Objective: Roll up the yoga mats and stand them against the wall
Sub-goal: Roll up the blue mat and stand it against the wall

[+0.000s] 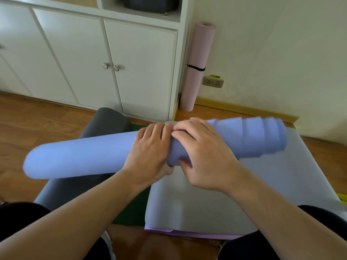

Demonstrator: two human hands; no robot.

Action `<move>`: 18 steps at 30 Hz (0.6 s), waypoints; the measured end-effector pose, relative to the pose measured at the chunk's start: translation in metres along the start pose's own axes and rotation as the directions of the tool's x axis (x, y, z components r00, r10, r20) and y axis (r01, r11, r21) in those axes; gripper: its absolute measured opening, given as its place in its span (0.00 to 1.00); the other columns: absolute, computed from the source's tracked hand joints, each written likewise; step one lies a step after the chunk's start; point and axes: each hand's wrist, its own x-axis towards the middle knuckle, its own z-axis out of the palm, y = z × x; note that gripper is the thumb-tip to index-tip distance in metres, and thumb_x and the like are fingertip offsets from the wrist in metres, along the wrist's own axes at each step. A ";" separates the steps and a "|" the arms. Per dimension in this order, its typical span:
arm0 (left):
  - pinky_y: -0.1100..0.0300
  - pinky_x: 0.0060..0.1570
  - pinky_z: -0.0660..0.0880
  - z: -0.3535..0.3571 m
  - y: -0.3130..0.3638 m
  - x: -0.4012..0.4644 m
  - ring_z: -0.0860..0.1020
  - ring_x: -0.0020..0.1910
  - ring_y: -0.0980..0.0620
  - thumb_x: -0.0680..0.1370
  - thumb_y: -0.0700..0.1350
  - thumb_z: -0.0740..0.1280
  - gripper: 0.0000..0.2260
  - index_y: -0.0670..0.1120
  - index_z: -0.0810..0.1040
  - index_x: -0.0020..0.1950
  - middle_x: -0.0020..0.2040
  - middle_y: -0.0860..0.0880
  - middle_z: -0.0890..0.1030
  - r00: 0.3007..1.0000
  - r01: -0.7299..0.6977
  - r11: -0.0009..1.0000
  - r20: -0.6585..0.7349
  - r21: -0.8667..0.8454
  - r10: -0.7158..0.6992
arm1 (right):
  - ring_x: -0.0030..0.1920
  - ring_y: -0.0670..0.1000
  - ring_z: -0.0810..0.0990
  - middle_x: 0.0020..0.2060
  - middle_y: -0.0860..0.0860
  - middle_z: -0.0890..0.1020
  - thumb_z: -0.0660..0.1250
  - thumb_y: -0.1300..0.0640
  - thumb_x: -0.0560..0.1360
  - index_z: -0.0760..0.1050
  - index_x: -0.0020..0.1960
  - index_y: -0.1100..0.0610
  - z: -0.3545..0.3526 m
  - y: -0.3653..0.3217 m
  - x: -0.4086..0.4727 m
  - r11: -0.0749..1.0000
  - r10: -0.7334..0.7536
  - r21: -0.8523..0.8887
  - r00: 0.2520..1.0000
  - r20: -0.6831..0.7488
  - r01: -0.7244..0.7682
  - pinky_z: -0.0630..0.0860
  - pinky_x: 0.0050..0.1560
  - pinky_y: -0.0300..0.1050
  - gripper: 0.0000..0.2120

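A rolled blue yoga mat [78,156] lies crosswise in front of me, lifted off the floor, its right end uneven with stepped layers. My left hand [150,149] and my right hand [202,156] grip it side by side at its middle. Under it a grey mat [272,194] lies flat on a purple one [197,234]. A dark grey mat [107,121] lies partly rolled on the left, over a green mat [131,209]. A rolled pink mat [197,66], bound with a black band, stands upright against the wall beside the cabinet.
White cabinet [90,59] with doors and knobs runs along the back left. A wall socket [213,82] sits low on the cream wall, right of the pink mat. Wooden floor [28,117] surrounds the mats. My knees in dark clothing are at the bottom corners.
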 end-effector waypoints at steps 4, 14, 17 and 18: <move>0.51 0.56 0.74 -0.031 -0.006 0.028 0.78 0.58 0.45 0.63 0.65 0.75 0.41 0.47 0.69 0.69 0.59 0.50 0.78 0.980 0.154 0.959 -0.089 -0.239 -0.180 | 0.46 0.56 0.78 0.46 0.53 0.81 0.68 0.68 0.72 0.82 0.47 0.60 -0.008 -0.009 -0.015 0.987 -0.025 0.150 0.967 -0.254 0.065 0.75 0.47 0.52 0.07; 0.55 0.48 0.74 -0.091 0.024 0.024 0.77 0.53 0.55 0.60 0.66 0.83 0.46 0.57 0.66 0.71 0.60 0.60 0.77 0.916 0.223 0.785 -0.151 -0.577 -0.371 | 0.59 0.42 0.82 0.60 0.40 0.80 0.74 0.49 0.79 0.67 0.68 0.45 -0.041 -0.026 -0.013 0.483 0.654 0.723 0.753 0.077 -0.494 0.82 0.49 0.37 0.23; 0.54 0.49 0.76 -0.101 0.035 0.007 0.78 0.53 0.54 0.60 0.64 0.83 0.45 0.57 0.65 0.71 0.62 0.59 0.77 0.913 0.245 0.764 -0.122 -0.596 -0.389 | 0.65 0.41 0.79 0.66 0.39 0.78 0.78 0.42 0.72 0.64 0.75 0.47 -0.054 -0.036 -0.009 0.383 0.661 0.791 0.740 0.125 -0.476 0.80 0.58 0.38 0.38; 0.54 0.49 0.76 -0.104 0.039 -0.001 0.78 0.53 0.54 0.60 0.63 0.83 0.45 0.57 0.65 0.71 0.61 0.60 0.77 0.912 0.254 0.757 -0.112 -0.603 -0.396 | 0.66 0.41 0.79 0.67 0.38 0.78 0.79 0.39 0.67 0.63 0.76 0.47 -0.059 -0.039 -0.007 0.355 0.660 0.812 0.739 0.133 -0.463 0.80 0.61 0.41 0.43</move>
